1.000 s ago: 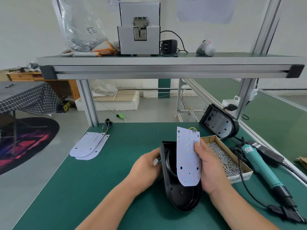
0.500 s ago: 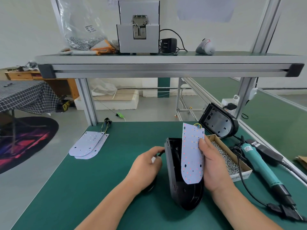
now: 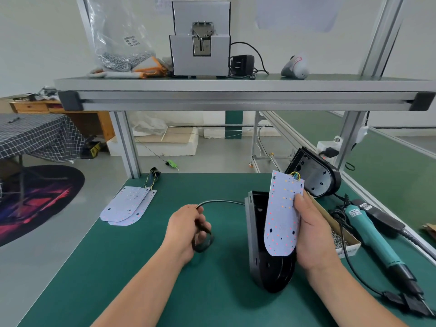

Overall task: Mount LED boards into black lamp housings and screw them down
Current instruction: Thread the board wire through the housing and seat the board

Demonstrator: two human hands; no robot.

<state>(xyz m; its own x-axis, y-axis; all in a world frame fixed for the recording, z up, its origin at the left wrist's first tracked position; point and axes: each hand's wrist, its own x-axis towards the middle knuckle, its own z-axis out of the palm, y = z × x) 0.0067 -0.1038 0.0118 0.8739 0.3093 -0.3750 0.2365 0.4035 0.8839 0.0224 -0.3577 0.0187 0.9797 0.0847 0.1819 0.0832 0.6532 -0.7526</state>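
Both hands are gripping something. The left hand (image 3: 188,228) is curling its fingers round a looped black cable (image 3: 203,240) just above the green counter (image 3: 132,274), and the right hand (image 3: 313,234) is pinching a white LED board (image 3: 282,218) by its right edge, thumb lying on the face. The board is standing tilted, rounded end down, in front of the open side of a black lamp housing (image 3: 264,263) — the housing is resting on its edge on the counter between the two hands. The cable is arcing from the left hand over to the housing's far end. Colored wires (image 3: 295,177) are sticking up at the board's top.

Just behind the right hand a cardboard box (image 3: 346,239) of screws is lying, and beside it a teal screwdriver (image 3: 370,237) with its cord. Farther back on the left, a stack of boards (image 3: 127,206) is lying flat — well apart from the hands. At the back right a second housing (image 3: 315,177) is leaning upright. Above, the shelf (image 3: 236,84) is carrying a clear bag (image 3: 122,41) of screws, a grey machine (image 3: 200,43) and a black adapter (image 3: 242,64).
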